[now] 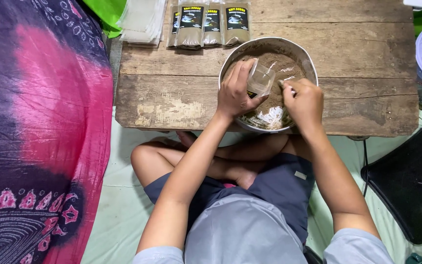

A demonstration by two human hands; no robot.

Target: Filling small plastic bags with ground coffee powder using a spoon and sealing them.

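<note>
Worn wooden planks make up the low table, which stands on a pale green floor mat where a person sits cross-legged. Near the table's front edge rests a round metal bowl filled with brown powder. Over the bowl, the left hand is closed around a small clear pouch, holding it upright with its mouth open. Just beside it, the right hand is curled into a grip around a small spoon; only a little of the spoon shows, dipped at the powder next to the pouch. At the table's far edge lie four filled packets with dark labels, side by side, and a stack of empty pouches to their left. A pink and purple patterned cloth fills the left side.
</note>
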